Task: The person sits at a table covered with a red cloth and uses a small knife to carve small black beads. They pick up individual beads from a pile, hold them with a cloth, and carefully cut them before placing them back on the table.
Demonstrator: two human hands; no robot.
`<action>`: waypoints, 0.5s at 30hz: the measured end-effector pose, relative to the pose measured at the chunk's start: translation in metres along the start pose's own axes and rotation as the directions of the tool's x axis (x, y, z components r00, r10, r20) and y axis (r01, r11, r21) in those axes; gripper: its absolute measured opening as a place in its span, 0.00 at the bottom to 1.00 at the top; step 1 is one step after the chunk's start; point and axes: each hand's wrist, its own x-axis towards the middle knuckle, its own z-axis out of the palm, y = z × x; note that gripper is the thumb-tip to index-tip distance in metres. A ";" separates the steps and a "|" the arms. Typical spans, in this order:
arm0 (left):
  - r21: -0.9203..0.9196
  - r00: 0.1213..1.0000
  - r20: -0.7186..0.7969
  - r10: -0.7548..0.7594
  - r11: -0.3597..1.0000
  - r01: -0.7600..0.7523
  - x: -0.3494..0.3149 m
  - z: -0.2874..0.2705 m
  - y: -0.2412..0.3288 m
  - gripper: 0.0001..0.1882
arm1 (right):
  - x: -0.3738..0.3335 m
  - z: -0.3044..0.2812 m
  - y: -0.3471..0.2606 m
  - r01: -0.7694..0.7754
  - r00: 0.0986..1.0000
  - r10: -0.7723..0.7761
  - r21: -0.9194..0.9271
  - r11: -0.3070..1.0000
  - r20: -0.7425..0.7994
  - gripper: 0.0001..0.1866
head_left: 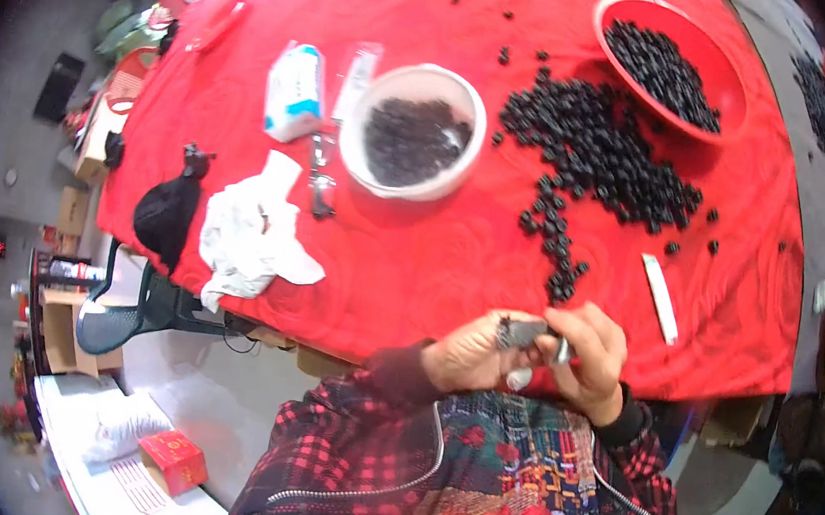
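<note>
Close to my body, at the table's near edge, both hands meet. My left hand is closed on a small dark grey piece with a rough, dark left end. My right hand pinches at its right side, where a silvery bit shows between the fingers; its kind is unclear. A small white tip shows below the grey piece. Just beyond my hands, a trail of small black round parts runs up to a large loose pile of the same parts.
A tilted red bowl holds more black parts. A white tub has dark contents. Tissue pack, crumpled white cloth, black cloth item and white strip lie on the red tablecloth. A chair stands left.
</note>
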 end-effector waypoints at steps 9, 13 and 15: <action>0.874 0.432 0.167 0.887 0.070 -0.482 -0.039 0.026 0.092 0.10 | -0.015 -0.011 0.008 -0.013 0.989 -0.018 -0.214 0.977 -0.146 0.07; 0.960 0.211 0.227 0.951 -0.255 0.117 -0.068 0.029 0.178 0.13 | -0.025 -0.012 0.015 -0.155 0.982 0.130 -0.188 0.970 -0.139 0.05; 0.971 0.249 0.230 0.941 -0.205 -0.123 -0.069 0.012 0.199 0.17 | -0.031 -0.012 0.018 -0.191 0.977 0.169 -0.175 0.966 -0.133 0.06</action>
